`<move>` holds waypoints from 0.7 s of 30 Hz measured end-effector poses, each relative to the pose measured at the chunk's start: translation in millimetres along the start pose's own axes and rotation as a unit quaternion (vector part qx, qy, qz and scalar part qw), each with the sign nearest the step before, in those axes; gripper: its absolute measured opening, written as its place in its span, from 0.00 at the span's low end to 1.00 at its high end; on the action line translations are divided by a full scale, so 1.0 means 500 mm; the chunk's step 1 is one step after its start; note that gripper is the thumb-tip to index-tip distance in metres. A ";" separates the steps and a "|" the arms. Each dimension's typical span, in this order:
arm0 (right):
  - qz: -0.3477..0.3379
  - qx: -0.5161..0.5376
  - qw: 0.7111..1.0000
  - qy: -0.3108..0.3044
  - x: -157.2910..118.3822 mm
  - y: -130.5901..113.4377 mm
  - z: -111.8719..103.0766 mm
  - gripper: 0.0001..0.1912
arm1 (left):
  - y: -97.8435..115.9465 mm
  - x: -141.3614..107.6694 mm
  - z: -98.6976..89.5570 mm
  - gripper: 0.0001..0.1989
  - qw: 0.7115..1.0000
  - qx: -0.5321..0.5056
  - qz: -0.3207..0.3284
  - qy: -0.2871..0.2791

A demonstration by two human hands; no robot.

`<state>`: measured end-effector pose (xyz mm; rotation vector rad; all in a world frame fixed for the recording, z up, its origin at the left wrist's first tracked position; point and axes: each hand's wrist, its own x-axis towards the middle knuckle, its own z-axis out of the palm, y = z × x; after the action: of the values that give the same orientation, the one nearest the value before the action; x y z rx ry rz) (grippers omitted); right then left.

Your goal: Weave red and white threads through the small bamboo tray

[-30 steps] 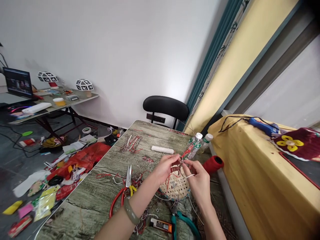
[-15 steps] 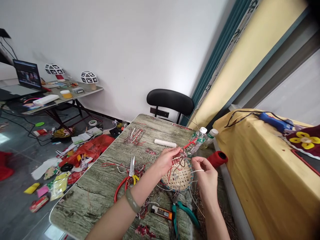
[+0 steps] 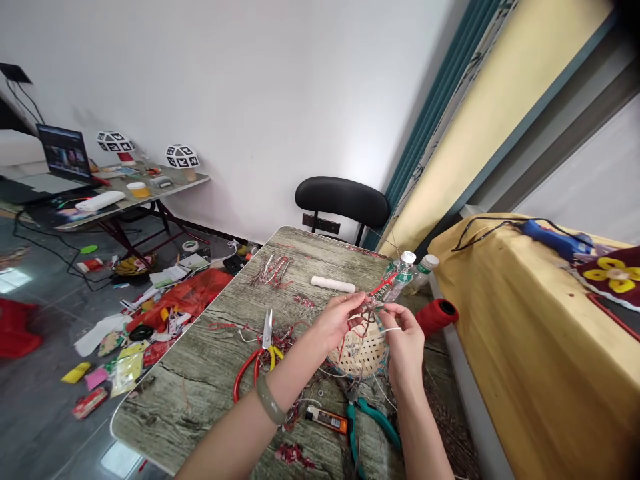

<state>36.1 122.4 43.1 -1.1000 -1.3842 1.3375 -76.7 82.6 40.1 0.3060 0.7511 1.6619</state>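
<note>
My left hand (image 3: 340, 320) is closed on a bundle of red and brown cords (image 3: 370, 313), above the rim of a round woven bamboo basket (image 3: 363, 350). Close by on the right, my right hand (image 3: 403, 333) pinches a thin white cord (image 3: 391, 329) near the bundle. A red braided piece (image 3: 384, 285) points up and right from the cords. Scissors (image 3: 267, 347) with red and yellow handles lie left of my hands. Teal-handled pliers (image 3: 373, 420) and an orange lighter (image 3: 327, 419) lie nearer the front.
A white roll (image 3: 333, 285), plastic bottles (image 3: 404, 273) and a red thread spool (image 3: 439, 317) are around the hands. Cord scraps (image 3: 273, 271) lie on the wooden table (image 3: 200, 387). A black chair (image 3: 343, 200) stands behind; yellow cloth (image 3: 525, 333) hangs at right.
My right hand has moved left and slightly up, closer to my left hand and the cords. The whole view has shifted slightly.
</note>
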 end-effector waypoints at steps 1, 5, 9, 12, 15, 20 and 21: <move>-0.002 0.006 1.000 0.003 0.000 0.002 0.001 0.20 | 0.002 -0.001 0.002 0.10 1.000 0.003 -0.001 0.004; 0.021 0.009 0.997 -0.080 -0.005 0.009 0.007 0.22 | 0.011 -0.006 0.011 0.10 0.999 0.030 -0.006 0.019; 0.037 -0.010 0.987 -0.154 -0.016 0.021 -0.001 0.16 | 0.018 -0.007 0.012 0.08 0.998 0.053 -0.002 0.022; 0.031 -0.031 0.986 -0.162 -0.034 0.036 -0.029 0.16 | 0.018 -0.006 0.003 0.07 0.999 0.047 0.001 0.027; 0.038 -0.062 0.983 -0.170 -0.071 0.047 -0.072 0.16 | 0.015 -0.004 -0.010 0.07 0.999 0.029 -0.016 0.018; 0.043 -0.150 0.972 -0.173 -0.149 0.057 -0.153 0.18 | -0.003 -0.003 -0.020 0.08 0.999 0.006 -0.048 0.004; 0.043 -0.181 0.966 -0.181 -0.159 0.061 -0.168 0.18 | -0.008 -0.004 -0.019 0.08 0.998 0.007 -0.055 0.001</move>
<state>135.5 62.7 12.6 -1.2019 -1.9281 1.4325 -78.5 78.3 30.8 0.2691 0.7688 1.5540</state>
